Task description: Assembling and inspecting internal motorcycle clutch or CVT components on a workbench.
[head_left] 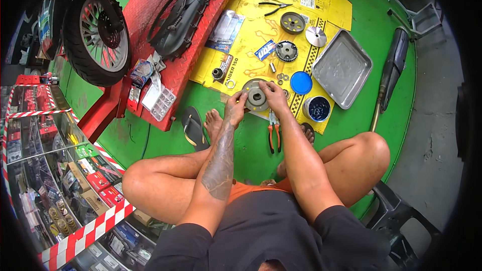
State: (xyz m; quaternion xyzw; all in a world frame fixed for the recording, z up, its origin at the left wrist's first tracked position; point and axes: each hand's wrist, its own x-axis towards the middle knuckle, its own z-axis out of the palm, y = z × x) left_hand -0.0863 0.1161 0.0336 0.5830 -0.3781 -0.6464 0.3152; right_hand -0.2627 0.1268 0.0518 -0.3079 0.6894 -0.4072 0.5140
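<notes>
On the near edge of the yellow cardboard sheet (206, 65), a round metal pulley plate with a raised hub (255, 104) is between my hands. My left hand (236, 107) grips its left rim, fingers bent. From the right, my right hand (274, 96) holds the other rim with thumb and fingers near the hub. Orange-handled pliers (274, 138) lie just below my right hand. To its right are an open tub of dark blue grease (317, 109) and a blue lid (301, 83). Small rings (283, 77) and a short metal sleeve (272, 67) lie beyond the plate.
Farther up the cardboard lie a clutch assembly (286, 51), a clutch bell (292, 22), a shiny disc (316, 36) and black-handled pliers (275, 8). A metal tray (343, 68) is right. Left are a red ramp (145, 35), motorcycle wheel (96, 37) and glass display case (55, 180).
</notes>
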